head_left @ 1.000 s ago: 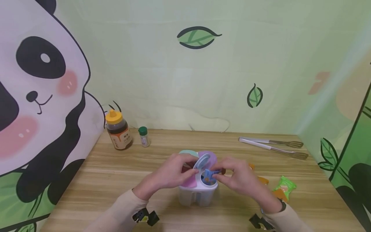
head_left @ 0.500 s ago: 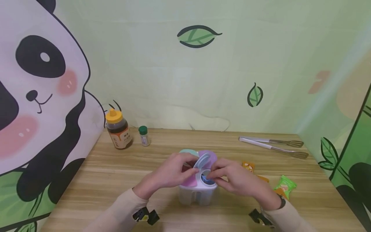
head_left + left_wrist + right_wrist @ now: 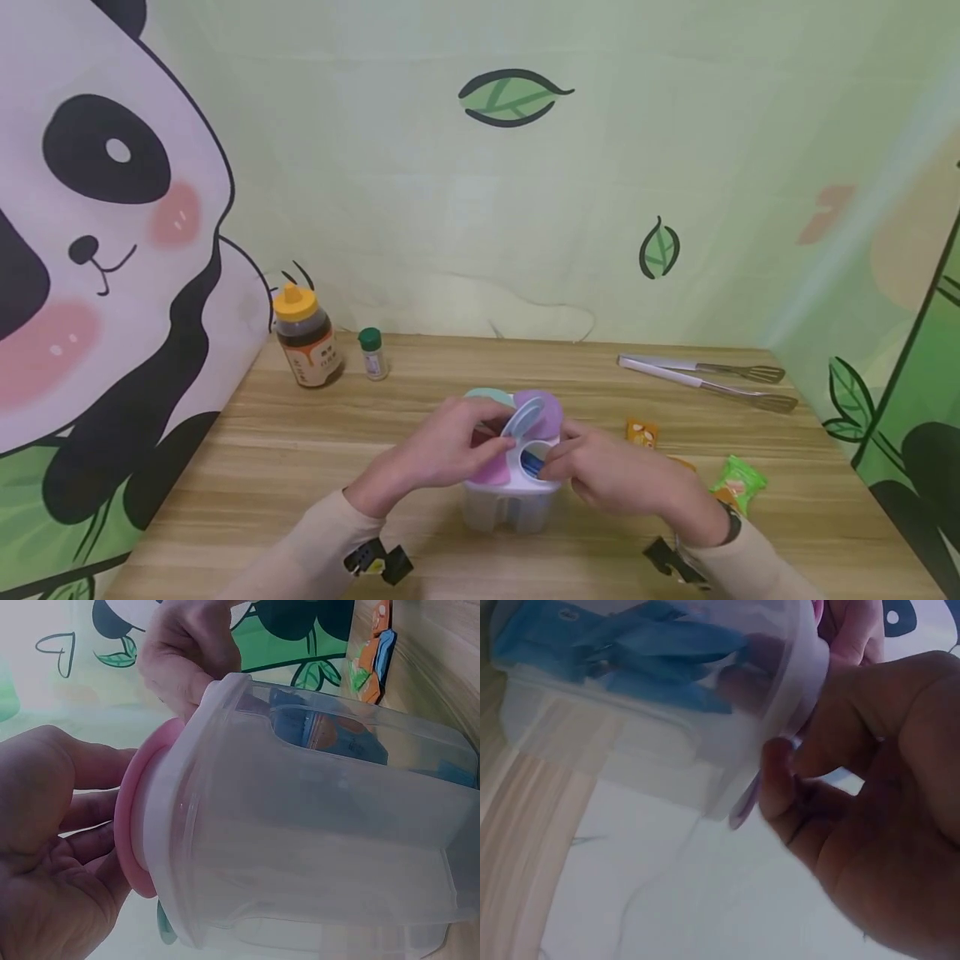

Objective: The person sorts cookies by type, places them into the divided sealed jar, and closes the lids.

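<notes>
A clear container [image 3: 510, 510] with a white top and several coloured round lids stands mid-table. My left hand [image 3: 448, 442] pinches the raised light blue lid [image 3: 523, 417], its fingers close by the pink lid [image 3: 127, 817]. Below that raised lid, the fingers of my right hand [image 3: 626, 471] reach into the round opening. Blue wrapped packets [image 3: 652, 652] lie inside that compartment. Through the clear wall in the right wrist view, fingertips [image 3: 742, 688] show at the upper end of the packets. The right thumb stays outside, at the rim. A purple lid [image 3: 542, 410] is down behind.
Orange packets [image 3: 642, 432] and a green packet [image 3: 741, 479] lie right of the container. White-handled tongs [image 3: 701, 383] rest at the back right. A yellow-capped jar [image 3: 309, 346] and a green-capped shaker bottle [image 3: 373, 354] stand at the back left.
The right hand has pushed a blue packet down through the opening; it was above the rim before and now sits inside. The left hand keeps the blue lid raised.
</notes>
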`<control>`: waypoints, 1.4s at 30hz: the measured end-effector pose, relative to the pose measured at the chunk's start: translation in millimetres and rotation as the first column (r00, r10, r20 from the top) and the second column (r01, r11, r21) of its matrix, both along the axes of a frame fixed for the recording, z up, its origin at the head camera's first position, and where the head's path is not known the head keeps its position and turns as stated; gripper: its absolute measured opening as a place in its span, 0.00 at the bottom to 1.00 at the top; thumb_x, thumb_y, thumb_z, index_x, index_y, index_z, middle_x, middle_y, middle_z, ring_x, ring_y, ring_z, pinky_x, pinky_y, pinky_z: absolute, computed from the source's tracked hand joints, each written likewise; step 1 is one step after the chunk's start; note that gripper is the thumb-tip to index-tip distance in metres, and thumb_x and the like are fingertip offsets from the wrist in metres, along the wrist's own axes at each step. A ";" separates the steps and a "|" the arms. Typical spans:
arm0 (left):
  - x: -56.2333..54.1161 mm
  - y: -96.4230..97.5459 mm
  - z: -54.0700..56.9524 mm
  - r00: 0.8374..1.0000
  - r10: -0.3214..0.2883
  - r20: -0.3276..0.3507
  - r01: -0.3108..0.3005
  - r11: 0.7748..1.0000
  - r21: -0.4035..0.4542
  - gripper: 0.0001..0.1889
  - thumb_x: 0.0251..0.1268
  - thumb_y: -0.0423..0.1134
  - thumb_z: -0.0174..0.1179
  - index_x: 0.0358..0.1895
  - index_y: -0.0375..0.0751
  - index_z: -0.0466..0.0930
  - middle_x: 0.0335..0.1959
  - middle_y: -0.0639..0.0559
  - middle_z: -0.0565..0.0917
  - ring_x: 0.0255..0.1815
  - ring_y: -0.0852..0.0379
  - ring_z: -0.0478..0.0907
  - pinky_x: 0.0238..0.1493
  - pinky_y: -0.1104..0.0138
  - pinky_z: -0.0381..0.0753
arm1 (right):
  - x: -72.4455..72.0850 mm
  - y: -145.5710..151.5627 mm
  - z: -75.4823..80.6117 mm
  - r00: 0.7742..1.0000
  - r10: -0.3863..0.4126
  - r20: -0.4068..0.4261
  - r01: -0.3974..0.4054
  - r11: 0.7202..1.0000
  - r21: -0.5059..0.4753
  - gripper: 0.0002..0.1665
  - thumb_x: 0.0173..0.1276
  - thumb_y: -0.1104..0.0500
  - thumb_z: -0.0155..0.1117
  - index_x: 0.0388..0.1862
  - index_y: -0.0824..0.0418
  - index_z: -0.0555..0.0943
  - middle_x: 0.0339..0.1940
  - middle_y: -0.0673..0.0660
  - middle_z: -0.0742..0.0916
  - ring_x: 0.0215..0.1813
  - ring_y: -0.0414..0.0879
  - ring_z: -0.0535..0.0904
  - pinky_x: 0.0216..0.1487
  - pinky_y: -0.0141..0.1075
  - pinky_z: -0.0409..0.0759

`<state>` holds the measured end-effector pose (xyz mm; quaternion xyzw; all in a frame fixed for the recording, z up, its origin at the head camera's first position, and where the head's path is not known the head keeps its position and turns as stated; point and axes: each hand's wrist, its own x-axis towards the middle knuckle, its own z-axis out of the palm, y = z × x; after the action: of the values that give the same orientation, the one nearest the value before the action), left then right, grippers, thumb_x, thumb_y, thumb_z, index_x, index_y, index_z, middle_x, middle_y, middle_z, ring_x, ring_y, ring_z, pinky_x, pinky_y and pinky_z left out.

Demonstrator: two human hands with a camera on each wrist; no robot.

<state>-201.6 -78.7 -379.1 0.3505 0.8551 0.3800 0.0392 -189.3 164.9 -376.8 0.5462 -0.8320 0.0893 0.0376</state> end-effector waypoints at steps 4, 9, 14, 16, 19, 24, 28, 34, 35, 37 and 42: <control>0.1 -0.9 -0.5 1.000 0.004 0.003 -0.004 1.000 0.009 0.14 0.67 0.37 0.62 0.54 0.42 0.81 0.46 0.51 0.86 0.44 0.61 0.84 0.46 0.75 0.82 | 1.9 -8.9 8.7 0.997 -0.059 0.039 0.055 0.992 0.114 0.14 0.52 0.73 0.58 0.25 0.53 0.81 0.25 0.42 0.80 0.32 0.38 0.71 0.36 0.30 0.73; 0.1 -0.1 -2.1 1.000 -0.001 -0.001 0.001 1.000 0.009 0.14 0.67 0.37 0.61 0.54 0.41 0.81 0.45 0.51 0.86 0.44 0.61 0.84 0.45 0.75 0.82 | 1.1 -13.2 11.4 0.995 -0.082 0.061 0.070 0.981 0.178 0.15 0.50 0.72 0.60 0.17 0.52 0.74 0.20 0.41 0.71 0.25 0.36 0.64 0.27 0.27 0.65; -0.1 0.0 -1.9 1.000 -0.004 0.002 0.004 1.000 0.014 0.14 0.67 0.37 0.62 0.54 0.41 0.81 0.46 0.50 0.86 0.44 0.60 0.84 0.45 0.76 0.82 | -0.6 -9.0 8.2 0.994 -0.061 0.085 0.051 0.992 0.113 0.15 0.48 0.74 0.57 0.20 0.53 0.77 0.22 0.42 0.75 0.29 0.37 0.66 0.32 0.27 0.68; -0.1 -0.1 -1.8 1.000 -0.005 0.006 0.005 1.000 0.013 0.14 0.67 0.37 0.62 0.54 0.41 0.81 0.46 0.51 0.86 0.44 0.61 0.84 0.45 0.75 0.82 | -1.3 -5.7 5.9 0.993 -0.043 0.106 0.037 0.997 0.065 0.15 0.49 0.74 0.56 0.24 0.54 0.80 0.25 0.43 0.78 0.33 0.37 0.69 0.35 0.26 0.70; -0.1 -0.2 -1.7 1.000 -0.010 0.012 0.010 1.000 0.016 0.14 0.67 0.37 0.62 0.55 0.42 0.81 0.46 0.51 0.86 0.44 0.61 0.84 0.45 0.75 0.82 | -1.9 0.4 3.7 0.988 -0.016 0.155 0.020 0.999 -0.027 0.17 0.53 0.73 0.56 0.32 0.55 0.85 0.32 0.44 0.83 0.38 0.36 0.74 0.40 0.23 0.74; -0.5 -0.2 -1.3 1.000 -0.015 0.009 0.015 0.999 0.030 0.14 0.67 0.36 0.62 0.54 0.41 0.81 0.46 0.50 0.86 0.44 0.60 0.84 0.46 0.75 0.82 | -4.1 10.2 1.9 0.985 0.043 0.169 -0.011 0.982 -0.187 0.17 0.56 0.73 0.58 0.38 0.56 0.86 0.40 0.48 0.85 0.41 0.36 0.78 0.40 0.21 0.77; -0.8 -0.3 -0.9 1.000 -0.013 0.002 0.013 0.999 0.030 0.14 0.66 0.36 0.62 0.54 0.41 0.81 0.46 0.51 0.86 0.44 0.61 0.84 0.46 0.75 0.82 | -6.5 15.9 -0.6 0.995 0.062 0.081 -0.035 0.954 -0.299 0.17 0.54 0.74 0.61 0.37 0.56 0.85 0.40 0.47 0.85 0.42 0.37 0.79 0.42 0.24 0.79; -0.8 -0.9 -0.8 1.000 -0.006 0.000 0.006 1.000 0.025 0.14 0.66 0.37 0.62 0.54 0.42 0.82 0.45 0.52 0.86 0.44 0.61 0.84 0.46 0.74 0.82 | -8.0 23.0 -2.2 0.999 0.022 0.050 0.000 0.915 -0.403 0.14 0.53 0.70 0.69 0.38 0.55 0.85 0.40 0.46 0.85 0.41 0.35 0.81 0.42 0.24 0.80; -0.7 -1.1 -0.9 1.000 -0.004 0.000 0.004 1.000 0.025 0.14 0.66 0.37 0.62 0.54 0.42 0.82 0.45 0.52 0.86 0.44 0.61 0.84 0.46 0.74 0.82 | -8.1 24.4 -2.1 0.998 0.022 0.052 0.001 0.910 -0.415 0.14 0.54 0.70 0.69 0.38 0.55 0.85 0.40 0.46 0.86 0.39 0.35 0.80 0.41 0.24 0.80; -0.7 -1.3 -1.1 1.000 -0.001 0.000 0.001 1.000 0.022 0.14 0.66 0.37 0.62 0.54 0.42 0.82 0.45 0.52 0.86 0.44 0.61 0.84 0.46 0.74 0.82 | -8.1 27.3 -2.0 0.998 0.021 0.066 0.010 0.901 -0.434 0.15 0.55 0.71 0.68 0.40 0.55 0.85 0.39 0.47 0.86 0.38 0.35 0.80 0.38 0.24 0.81; -0.5 -1.1 -0.6 1.000 -0.001 -0.011 0.001 1.000 0.012 0.14 0.66 0.37 0.62 0.54 0.41 0.82 0.45 0.51 0.86 0.44 0.61 0.84 0.46 0.75 0.82 | -8.5 35.8 -3.2 0.992 -0.010 0.126 0.068 0.882 -0.467 0.17 0.58 0.72 0.67 0.42 0.53 0.85 0.39 0.46 0.87 0.36 0.35 0.80 0.36 0.27 0.82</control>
<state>-202.1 -79.8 -379.7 0.3530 0.8530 0.3830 0.0327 -197.8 200.7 -380.1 0.4977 -0.7971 0.3202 0.1204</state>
